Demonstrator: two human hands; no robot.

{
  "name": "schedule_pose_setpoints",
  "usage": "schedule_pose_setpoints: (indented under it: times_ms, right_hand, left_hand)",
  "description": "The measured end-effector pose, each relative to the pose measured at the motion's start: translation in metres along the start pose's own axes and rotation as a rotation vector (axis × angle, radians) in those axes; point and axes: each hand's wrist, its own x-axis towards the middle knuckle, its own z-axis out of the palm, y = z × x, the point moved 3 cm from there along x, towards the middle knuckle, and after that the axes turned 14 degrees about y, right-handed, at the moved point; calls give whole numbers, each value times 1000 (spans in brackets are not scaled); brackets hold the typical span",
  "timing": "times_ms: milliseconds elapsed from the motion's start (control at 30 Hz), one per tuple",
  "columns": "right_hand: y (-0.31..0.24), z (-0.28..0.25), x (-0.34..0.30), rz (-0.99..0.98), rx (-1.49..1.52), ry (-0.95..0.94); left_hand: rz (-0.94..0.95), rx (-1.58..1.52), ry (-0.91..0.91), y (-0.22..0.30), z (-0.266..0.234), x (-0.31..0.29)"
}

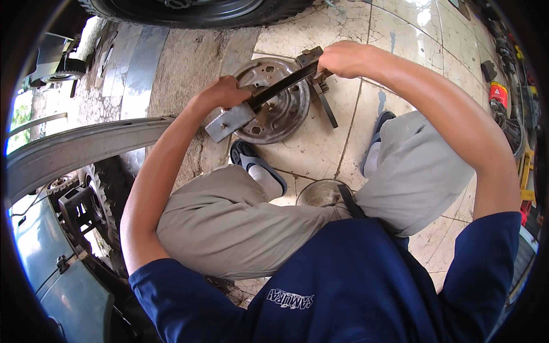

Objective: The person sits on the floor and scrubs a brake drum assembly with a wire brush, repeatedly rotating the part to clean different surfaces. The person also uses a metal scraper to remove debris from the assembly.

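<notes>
Between my hands is a dark steel bar (283, 88) with a metal block at each end, slanting up to the right. My left hand (226, 92) is closed round its lower-left end, just above a pale grey block (230, 121) with a bolt in it. At the other end, my right hand (344, 59) grips the bar beside a darker block (310, 55). Under the bar, a round, rusty metal plate (286, 127) with holes lies on the floor. A flat dark strip (327, 108) sticks out below the right end. My fingertips are partly hidden.
A large tyre (217, 22) stands beyond the plate. A grey metal beam (86, 143) runs in from the left, above a blue-grey vehicle panel (74, 286). At the right edge a red can (498, 95) stands among tools. Cracked tiles (337, 154) cover the floor around my feet.
</notes>
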Motion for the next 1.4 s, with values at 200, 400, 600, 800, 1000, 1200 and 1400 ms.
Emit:
schedule_pose_setpoints:
  times_ms: [200,400,600,800,1000,1200,1400]
  right_hand:
    - [9,-17,-16,138,17,-46]
    - [29,-14,-37,200,12,-29]
    - [35,-16,-54,243,54,-24]
    - [35,-16,-60,258,41,-60]
    - [33,-10,-74,296,26,-133]
    - [35,-4,-74,270,16,-77]
    - [31,16,-74,253,-120,-129]
  left_hand:
    - [117,86,132,21,7,17]
    - [102,136,63,71,7,24]
    - [93,183,-29,106,5,38]
    - [140,283,-24,127,9,54]
    - [143,281,-60,134,7,53]
    - [109,281,66,127,7,34]
    - [167,166,55,117,-2,9]
